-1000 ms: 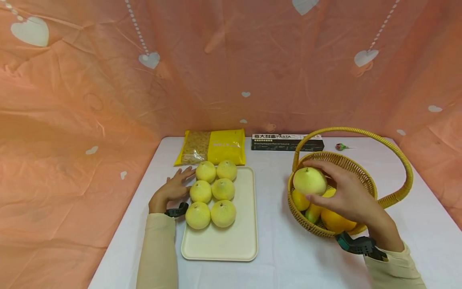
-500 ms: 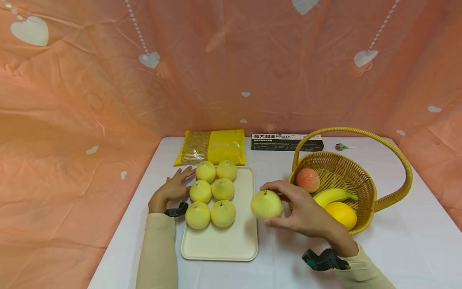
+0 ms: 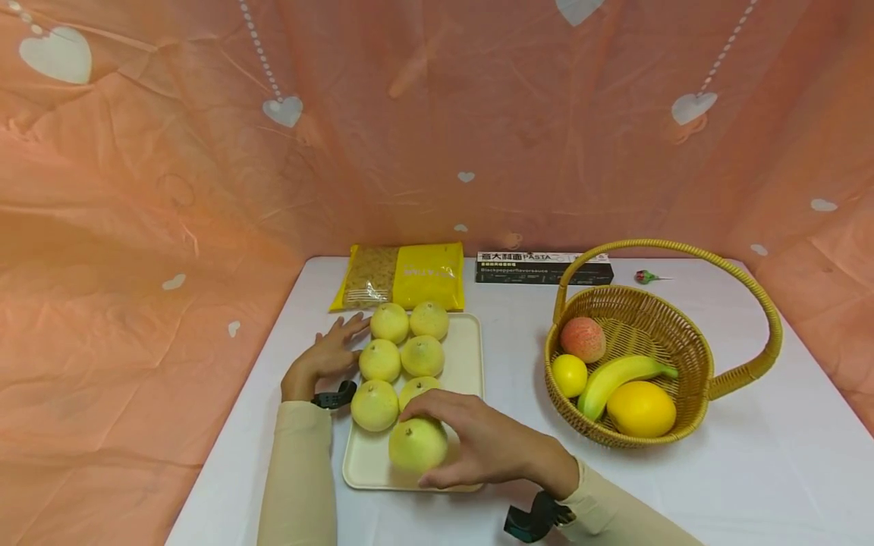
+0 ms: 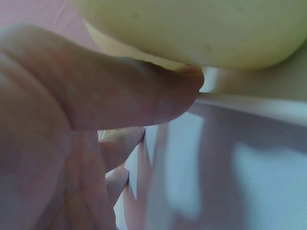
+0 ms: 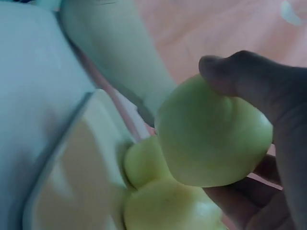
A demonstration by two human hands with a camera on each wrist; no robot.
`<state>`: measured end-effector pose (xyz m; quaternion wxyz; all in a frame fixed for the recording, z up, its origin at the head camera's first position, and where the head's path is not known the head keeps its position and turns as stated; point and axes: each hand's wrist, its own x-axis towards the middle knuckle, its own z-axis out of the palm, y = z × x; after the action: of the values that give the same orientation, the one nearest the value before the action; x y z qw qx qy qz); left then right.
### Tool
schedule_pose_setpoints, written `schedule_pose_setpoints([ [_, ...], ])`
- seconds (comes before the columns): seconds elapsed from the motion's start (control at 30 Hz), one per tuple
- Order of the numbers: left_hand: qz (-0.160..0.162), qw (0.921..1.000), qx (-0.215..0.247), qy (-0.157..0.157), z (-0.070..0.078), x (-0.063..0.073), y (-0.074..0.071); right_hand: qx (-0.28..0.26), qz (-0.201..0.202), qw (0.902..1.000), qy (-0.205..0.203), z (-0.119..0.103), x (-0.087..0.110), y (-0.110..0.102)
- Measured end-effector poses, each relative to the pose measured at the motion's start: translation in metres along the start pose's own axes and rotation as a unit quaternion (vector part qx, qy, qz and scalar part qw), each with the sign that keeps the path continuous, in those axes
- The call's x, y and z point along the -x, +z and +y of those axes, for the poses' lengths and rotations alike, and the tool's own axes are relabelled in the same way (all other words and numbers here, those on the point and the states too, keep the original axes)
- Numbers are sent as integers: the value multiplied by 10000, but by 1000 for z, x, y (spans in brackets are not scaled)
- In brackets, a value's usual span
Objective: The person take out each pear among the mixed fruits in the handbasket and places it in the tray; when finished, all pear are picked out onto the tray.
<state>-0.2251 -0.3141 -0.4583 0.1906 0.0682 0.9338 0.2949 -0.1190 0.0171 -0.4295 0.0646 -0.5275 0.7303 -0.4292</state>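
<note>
My right hand grips a round yellow-green fruit with a small stem dimple, held over the near part of the cream tray. In the right wrist view the thumb and fingers wrap that fruit from opposite sides. On the tray sit several similar fruits in two columns; the held one partly covers the nearest right one. My left hand lies at the tray's left edge, fingers spread. Its thumb reaches the tray rim, just under a fruit, in the left wrist view.
To the right stands a wicker basket with a tall handle, holding a peach, a lemon, a banana and an orange-yellow fruit. Behind lie a yellow pasta bag, a black pasta box and a small wrapped item.
My right hand has carried the round fruit out of the basket, leftward and toward me, to above the tray's near part. The left hand has stayed in place.
</note>
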Motion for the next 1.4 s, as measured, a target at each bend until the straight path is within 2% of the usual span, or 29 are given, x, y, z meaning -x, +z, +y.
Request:
schedule_pose_setpoints([
  [0.17, 12, 10000, 18, -19, -1, 0, 0, 764, -439, 9960, -169, 2, -14, 15],
  [0.43, 45, 10000, 29, 11, -1, 1, 0, 1814, -854, 9793, -283, 2, -28, 30],
  [0.8, 76, 10000, 38, 8, 0, 1, 0, 2722, -932, 9571, -351, 5, -33, 39],
  [1.07, 72, 10000, 19, 42, 0, -2, 1, 3068, -647, 9484, -471, 2, -27, 37],
  [1.23, 75, 9999, -85, 119, -1, -2, 0, 3052, -582, 9497, -397, 2, -21, 34],
  [1.3, 95, 9998, -92, 143, -1, -2, -1, 2896, -532, 9548, -406, 2, -18, 31],
  [1.4, 161, 9996, 142, 159, -1, 2, -3, 2581, -336, 9638, -573, 3, -12, 24],
])
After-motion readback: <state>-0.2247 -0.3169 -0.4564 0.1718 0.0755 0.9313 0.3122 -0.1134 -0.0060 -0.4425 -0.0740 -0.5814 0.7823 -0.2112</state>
